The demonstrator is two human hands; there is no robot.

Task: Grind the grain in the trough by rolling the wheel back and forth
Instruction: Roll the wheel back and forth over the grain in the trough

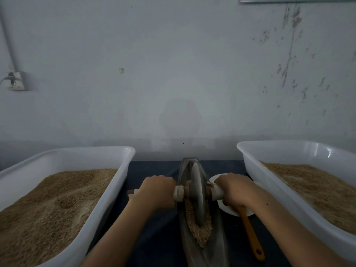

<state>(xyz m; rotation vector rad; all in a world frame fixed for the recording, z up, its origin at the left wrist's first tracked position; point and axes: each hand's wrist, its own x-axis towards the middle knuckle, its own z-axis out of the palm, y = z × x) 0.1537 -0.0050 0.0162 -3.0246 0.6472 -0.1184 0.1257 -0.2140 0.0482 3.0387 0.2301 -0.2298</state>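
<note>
A long dark metal trough (215,245) runs away from me down the middle of the table. The grey metal wheel (198,193) stands upright in it on its edge. Brown grain (200,232) lies in the trough on both sides of the wheel and in front of it. A pale axle handle (179,193) passes through the wheel's hub. My left hand (156,191) grips the left end of the handle. My right hand (235,189) grips the right end.
A white plastic tub (123,170) heaped with grain stands to the left, a second white tub (250,162) to the right. A white bowl (229,209) with an orange-handled tool (252,236) sits under my right wrist. A dark blue cloth (154,237) covers the table; a wall rises close behind.
</note>
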